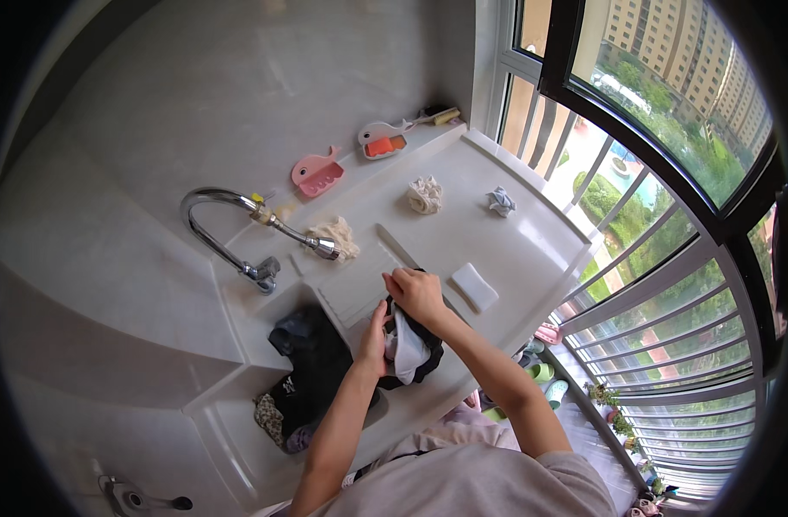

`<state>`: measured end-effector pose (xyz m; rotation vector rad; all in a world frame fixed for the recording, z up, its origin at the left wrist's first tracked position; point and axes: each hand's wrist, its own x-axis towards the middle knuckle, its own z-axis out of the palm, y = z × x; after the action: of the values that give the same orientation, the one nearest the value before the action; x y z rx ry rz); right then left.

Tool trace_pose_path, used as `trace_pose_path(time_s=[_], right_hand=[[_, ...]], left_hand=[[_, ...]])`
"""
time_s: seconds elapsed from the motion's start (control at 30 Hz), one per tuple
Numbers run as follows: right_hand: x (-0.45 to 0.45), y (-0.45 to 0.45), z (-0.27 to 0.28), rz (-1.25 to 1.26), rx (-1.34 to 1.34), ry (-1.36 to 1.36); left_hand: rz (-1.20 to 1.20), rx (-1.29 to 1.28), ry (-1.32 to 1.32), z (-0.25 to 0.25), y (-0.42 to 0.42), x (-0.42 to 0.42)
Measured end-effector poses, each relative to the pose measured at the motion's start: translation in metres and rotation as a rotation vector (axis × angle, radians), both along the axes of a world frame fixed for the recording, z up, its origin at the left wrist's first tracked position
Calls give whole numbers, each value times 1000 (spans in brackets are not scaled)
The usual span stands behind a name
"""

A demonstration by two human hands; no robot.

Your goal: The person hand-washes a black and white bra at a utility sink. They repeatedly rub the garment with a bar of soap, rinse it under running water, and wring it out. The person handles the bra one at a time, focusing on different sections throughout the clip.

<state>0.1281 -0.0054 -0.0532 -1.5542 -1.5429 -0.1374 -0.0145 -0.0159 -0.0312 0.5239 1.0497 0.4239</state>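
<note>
In front of me, at the near edge of a white laundry sink's ribbed washboard [357, 289], both my hands hold a bunched black-and-white cloth item [410, 349]. My right hand [418, 296] is curled around its upper end. Along the item's left side lies my left hand [373, 344], fingers pointing up and partly hidden behind the cloth. To the left, the basin is filled with dark clothes [316, 362], one bearing a small white emblem. A patterned cloth [269, 417] hangs at the pile's near edge. Right of my hands, a white block [475, 287], perhaps soap, lies on the counter.
A chrome faucet [219, 194] arches over a cream crumpled cloth [336, 238]. Two more crumpled cloths, one cream [425, 195] and one pale blue [501, 201], lie farther back. Whale-shaped soap holders, pink [318, 173] and white [374, 137], and a brush [445, 116] line the back ledge.
</note>
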Motion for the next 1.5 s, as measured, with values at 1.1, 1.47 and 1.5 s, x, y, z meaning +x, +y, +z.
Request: trace_pose_path(time_s=[1.1,1.47,1.5], right_hand=[[-43,-97,25,388,-216,-264],[-44,-80,21,539,-129,-223],[-38,-77,16,593,-126,-282]], left_hand=[[-117,-157,-888,-24,-2,-36],[29,-15,-813,-37,-7,-47],[-45,-50,-904,-50,-9,-50]])
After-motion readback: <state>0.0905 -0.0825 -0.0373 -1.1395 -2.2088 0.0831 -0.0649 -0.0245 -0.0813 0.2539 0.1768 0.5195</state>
